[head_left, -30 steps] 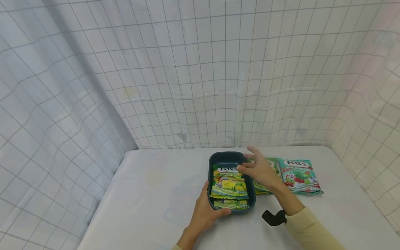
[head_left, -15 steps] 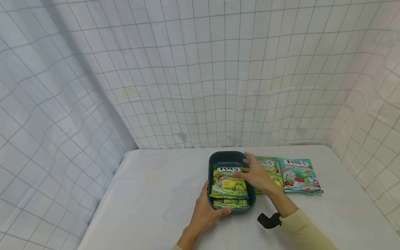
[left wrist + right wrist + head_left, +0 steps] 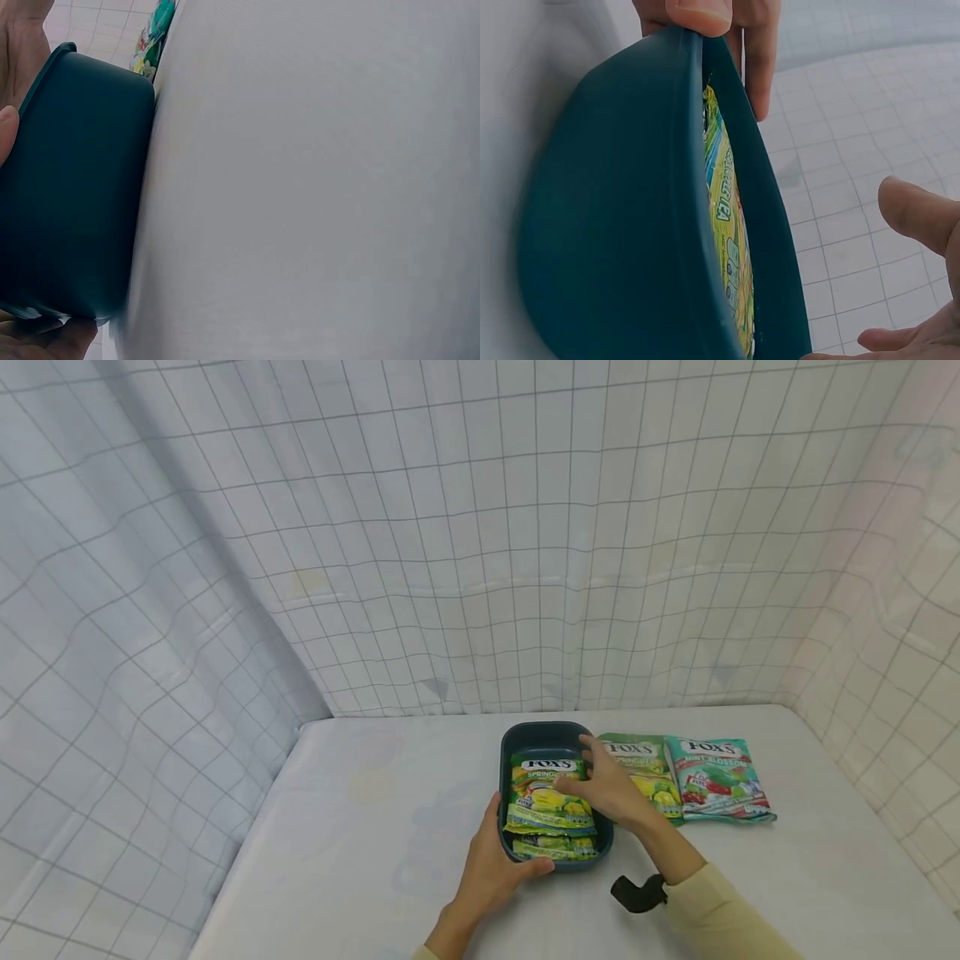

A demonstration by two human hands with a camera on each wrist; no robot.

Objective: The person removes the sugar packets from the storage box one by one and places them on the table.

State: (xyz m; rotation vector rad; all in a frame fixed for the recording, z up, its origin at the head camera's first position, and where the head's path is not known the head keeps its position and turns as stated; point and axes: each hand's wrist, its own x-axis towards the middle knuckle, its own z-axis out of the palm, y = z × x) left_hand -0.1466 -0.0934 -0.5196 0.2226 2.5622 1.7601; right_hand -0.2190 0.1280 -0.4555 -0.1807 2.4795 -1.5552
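A dark teal plastic box (image 3: 545,737) stands on the white-covered table, holding green-yellow Fox's Spring Tea candy bags (image 3: 551,812). My left hand (image 3: 486,870) grips its near left corner, thumb over the near rim and fingers along the left wall. Over the right rim hovers my right hand (image 3: 613,787), fingers spread and holding nothing; whether a fingertip touches the rim or bag I cannot tell. The right wrist view shows the box (image 3: 615,210) side-on, with the right thumb (image 3: 915,214) clear of it. Its outer wall (image 3: 75,180) fills the left of the left wrist view.
Just right of the box lies another green Fox's bag (image 3: 660,785), partly behind the right hand. Beside that is a teal Mint Blossom bag (image 3: 720,781). A gridded white curtain (image 3: 450,568) hangs behind and at both sides.
My right hand has moved slightly left and lower, over the box's right side, uncovering more of the green bag beside it. The left hand and the box have stayed in place.
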